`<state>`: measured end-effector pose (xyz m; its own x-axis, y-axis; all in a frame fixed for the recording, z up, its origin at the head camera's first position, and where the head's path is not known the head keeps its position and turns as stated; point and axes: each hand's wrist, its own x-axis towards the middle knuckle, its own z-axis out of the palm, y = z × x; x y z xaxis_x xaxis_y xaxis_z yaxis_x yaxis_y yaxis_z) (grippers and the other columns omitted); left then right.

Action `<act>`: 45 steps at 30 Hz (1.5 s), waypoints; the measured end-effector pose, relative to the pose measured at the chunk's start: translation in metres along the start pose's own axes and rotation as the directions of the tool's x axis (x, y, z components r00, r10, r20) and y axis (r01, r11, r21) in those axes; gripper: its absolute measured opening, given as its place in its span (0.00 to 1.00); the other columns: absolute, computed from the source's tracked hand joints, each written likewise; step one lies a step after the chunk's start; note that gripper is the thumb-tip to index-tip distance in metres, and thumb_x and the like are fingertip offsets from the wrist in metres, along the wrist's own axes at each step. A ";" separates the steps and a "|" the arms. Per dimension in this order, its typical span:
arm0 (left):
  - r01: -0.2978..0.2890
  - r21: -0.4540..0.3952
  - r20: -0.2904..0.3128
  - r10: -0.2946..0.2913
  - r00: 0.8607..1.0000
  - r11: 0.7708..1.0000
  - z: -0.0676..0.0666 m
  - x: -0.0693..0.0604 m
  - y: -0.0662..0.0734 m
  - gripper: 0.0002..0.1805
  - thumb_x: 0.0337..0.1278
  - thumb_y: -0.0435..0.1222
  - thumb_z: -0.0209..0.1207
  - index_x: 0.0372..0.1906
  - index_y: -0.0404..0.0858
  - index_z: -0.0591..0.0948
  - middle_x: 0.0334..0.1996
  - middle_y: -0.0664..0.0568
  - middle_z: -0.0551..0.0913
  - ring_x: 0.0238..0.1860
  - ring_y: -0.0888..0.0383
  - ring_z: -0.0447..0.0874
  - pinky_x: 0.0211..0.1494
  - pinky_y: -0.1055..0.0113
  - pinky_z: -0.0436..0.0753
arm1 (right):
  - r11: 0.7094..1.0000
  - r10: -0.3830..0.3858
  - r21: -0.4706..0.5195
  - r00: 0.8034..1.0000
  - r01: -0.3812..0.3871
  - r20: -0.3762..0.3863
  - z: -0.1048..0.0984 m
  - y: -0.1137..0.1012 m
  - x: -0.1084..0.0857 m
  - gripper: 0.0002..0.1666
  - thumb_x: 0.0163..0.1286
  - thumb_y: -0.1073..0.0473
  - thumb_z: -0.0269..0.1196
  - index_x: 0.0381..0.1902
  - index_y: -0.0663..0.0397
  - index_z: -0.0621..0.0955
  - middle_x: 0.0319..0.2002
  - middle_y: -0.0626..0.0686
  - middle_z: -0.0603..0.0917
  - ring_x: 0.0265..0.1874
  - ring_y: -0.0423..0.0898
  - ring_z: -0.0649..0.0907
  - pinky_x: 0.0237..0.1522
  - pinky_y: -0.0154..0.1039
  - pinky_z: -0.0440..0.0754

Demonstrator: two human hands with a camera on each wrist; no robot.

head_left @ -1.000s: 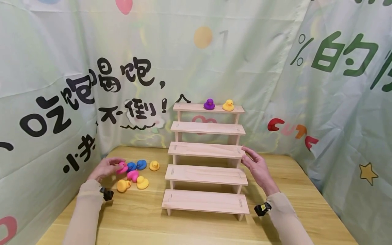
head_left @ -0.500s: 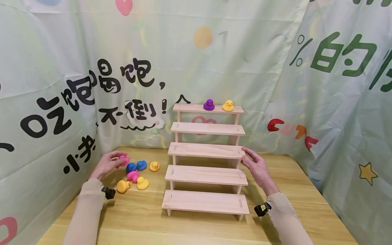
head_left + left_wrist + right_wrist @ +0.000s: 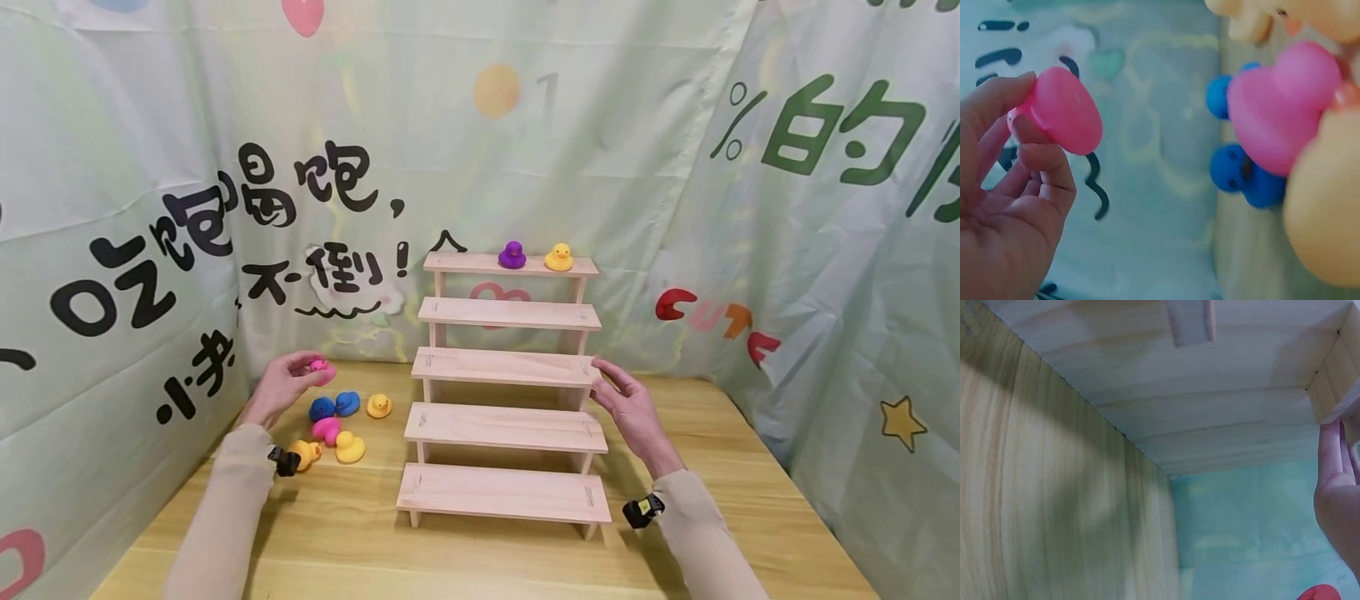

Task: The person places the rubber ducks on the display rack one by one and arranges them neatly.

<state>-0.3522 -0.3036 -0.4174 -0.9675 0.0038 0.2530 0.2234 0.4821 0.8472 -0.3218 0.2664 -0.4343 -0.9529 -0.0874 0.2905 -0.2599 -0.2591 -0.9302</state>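
Pinching a pink duck (image 3: 322, 372) in the left hand (image 3: 281, 387) over the tabletop (image 3: 337, 533), resting a straight-fingered right hand (image 3: 630, 410) against the rack (image 3: 506, 367), with two ducks (image 3: 512, 258) apparently done up top, six ducks (image 3: 349, 448) left below.

"What hangs beyond the wood-grained table (image 3: 360, 542)?"

"Pale green cloth (image 3: 600, 108), creased; it runs along the back and both sides."

"And what is printed there?"

"Black writing (image 3: 197, 218) toward the left; green writing (image 3: 797, 137) high on the right; a pink heart (image 3: 303, 15) and an orange circle (image 3: 497, 91) near the top of the back; the word CUTE (image 3: 738, 318) lower, right of centre; a yellow star (image 3: 902, 423) below it, farther right."
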 end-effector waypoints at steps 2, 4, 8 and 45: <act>-0.018 0.002 0.009 0.018 1.000 1.000 0.003 0.003 0.006 0.32 0.56 0.46 0.68 0.64 0.36 0.75 0.51 0.42 0.83 0.41 0.64 0.78 0.43 0.71 0.81 | 1.000 0.001 -0.001 1.000 -0.001 -0.002 0.000 0.000 0.000 0.27 0.74 0.63 0.57 0.68 0.65 0.69 0.61 0.39 0.73 0.50 0.33 0.82 0.54 0.30 0.81; -0.026 0.005 0.015 0.026 1.000 1.000 0.006 0.006 0.013 0.33 0.56 0.47 0.68 0.65 0.38 0.74 0.53 0.42 0.82 0.43 0.61 0.77 0.42 0.69 0.81 | 1.000 0.001 -0.003 1.000 -0.001 -0.004 0.000 0.000 0.000 0.27 0.74 0.64 0.56 0.68 0.65 0.68 0.61 0.39 0.72 0.51 0.33 0.82 0.54 0.30 0.81; -0.048 0.002 0.034 0.047 0.998 0.999 0.012 0.011 0.025 0.33 0.57 0.51 0.66 0.65 0.42 0.75 0.57 0.43 0.80 0.50 0.52 0.77 0.47 0.63 0.80 | 1.000 0.001 -0.007 1.000 -0.001 -0.008 0.000 0.001 0.000 0.27 0.74 0.63 0.56 0.69 0.66 0.68 0.61 0.39 0.72 0.51 0.33 0.82 0.54 0.30 0.81; -0.243 -0.379 -0.184 0.185 0.965 0.893 0.076 0.038 0.110 0.24 0.59 0.33 0.66 0.60 0.32 0.77 0.53 0.45 0.84 0.48 0.67 0.82 0.52 0.79 0.80 | 0.999 0.003 -0.045 1.000 -0.004 -0.025 0.002 0.000 -0.001 0.29 0.74 0.61 0.58 0.69 0.65 0.67 0.64 0.45 0.73 0.52 0.32 0.81 0.54 0.30 0.80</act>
<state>-0.3737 -0.1839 -0.3503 -0.8708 -0.0682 0.4868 0.4798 0.0972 0.8720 -0.3203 0.2643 -0.4336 -0.9572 -0.0638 0.2821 -0.2629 -0.2153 -0.9405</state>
